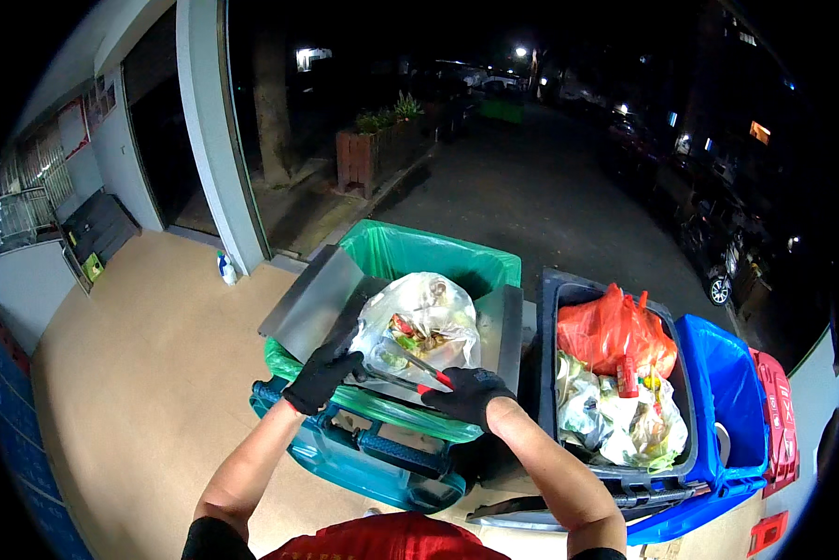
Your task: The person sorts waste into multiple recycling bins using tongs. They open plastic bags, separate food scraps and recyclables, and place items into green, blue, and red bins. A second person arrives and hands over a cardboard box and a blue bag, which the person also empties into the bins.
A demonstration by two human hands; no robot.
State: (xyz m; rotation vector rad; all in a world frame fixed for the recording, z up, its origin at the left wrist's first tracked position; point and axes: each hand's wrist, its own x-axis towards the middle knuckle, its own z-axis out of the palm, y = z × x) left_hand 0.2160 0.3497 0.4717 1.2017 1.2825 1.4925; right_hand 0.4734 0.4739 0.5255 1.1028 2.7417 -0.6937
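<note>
A white translucent plastic bag (457, 303) of food scraps lies open on a metal tray (317, 299) set over a green-lined bin (485, 259). My right hand (473, 396), in a black glove, is closed around red-handled metal tongs (408, 377). Their arms are spread and point left toward the scraps at the bag's near side. My left hand (315, 381), also black-gloved, is at the bag's left edge with its fingers closed on the plastic; part of its grip is hidden.
To the right stand a dark bin (550, 308) with a red bag (615, 327) and white bags, a blue bin (746, 401) and a red lid (779, 411). A white bottle (226, 269) stands by the post. A wooden planter (356, 161) is beside the dark road.
</note>
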